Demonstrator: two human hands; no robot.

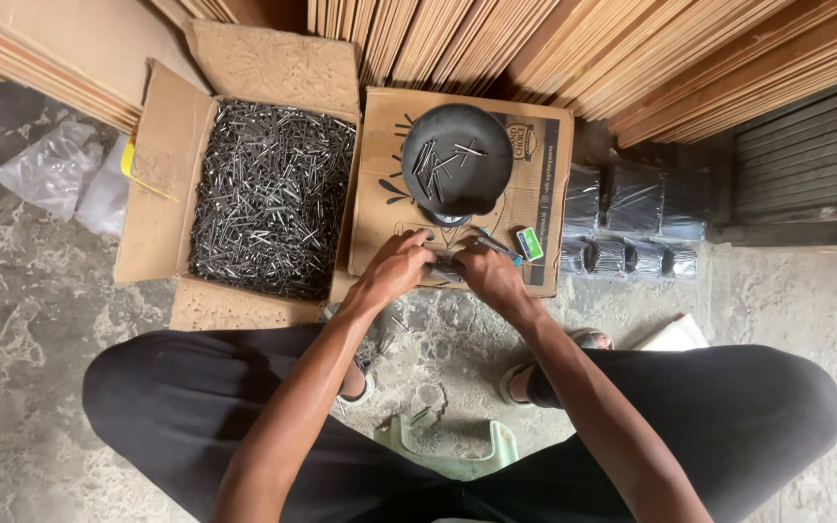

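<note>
Hands (443,266) meet on nail packet (449,269) | pan (457,160) beyond (box of nails (273,194) left)

Dull metal nails (268,189), rough cardboard box (162,165)

The concrete floor (31,320) is grey and stained. At ten o'clock an open box (162,184) full of nails (268,194) lies on it. At twelve o'clock is a flat cardboard sheet (380,194) with a dark pan (457,160). At two o'clock lie dark packets (632,223). Clear bags (55,169) lie at nine o'clock, and a green stool (457,455) stands at six o'clock.
</note>
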